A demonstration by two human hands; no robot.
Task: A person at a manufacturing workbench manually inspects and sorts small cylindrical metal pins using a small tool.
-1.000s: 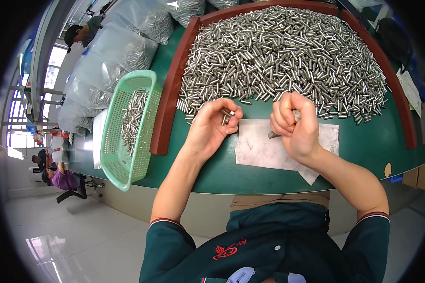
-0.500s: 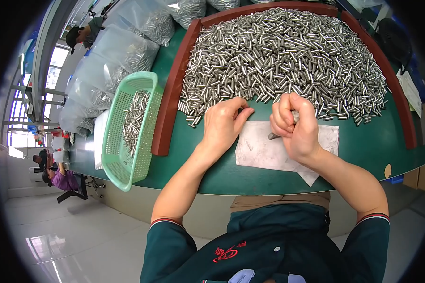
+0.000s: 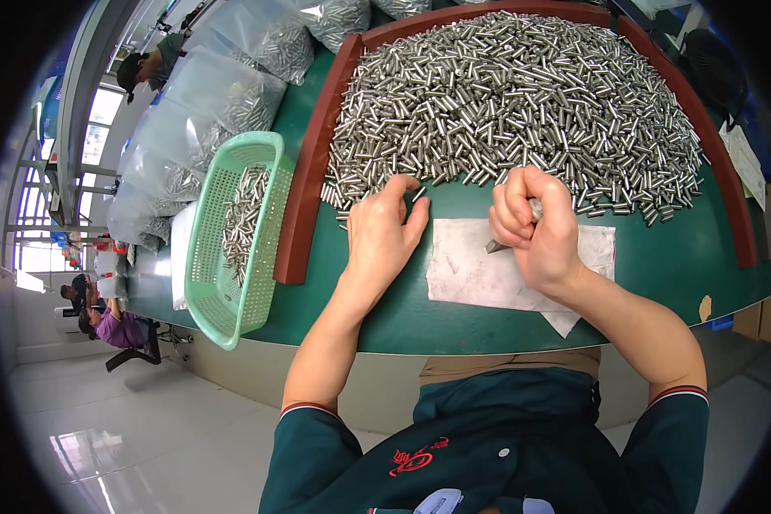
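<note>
A broad heap of short shiny metal pins covers the far part of the green tabletop. At the heap's near left edge, my left hand pinches a single metal pin between thumb and fingertips. My right hand is a fist around a greyish tool, held above a smudged white cloth. The tool's dark, flattened tip sticks out on the left side of the fist; most of it is hidden by my fingers, so its kind does not show.
Dark red wooden rails border the heap on several sides. Left of them stands a light green perforated basket with some pins inside. Clear plastic bags of pins line the table beyond. Other people sit farther left.
My left hand has shifted left and a little up, away from the cloth, and a pin now shows between its fingertips. The right hand stays in place around the tool.
</note>
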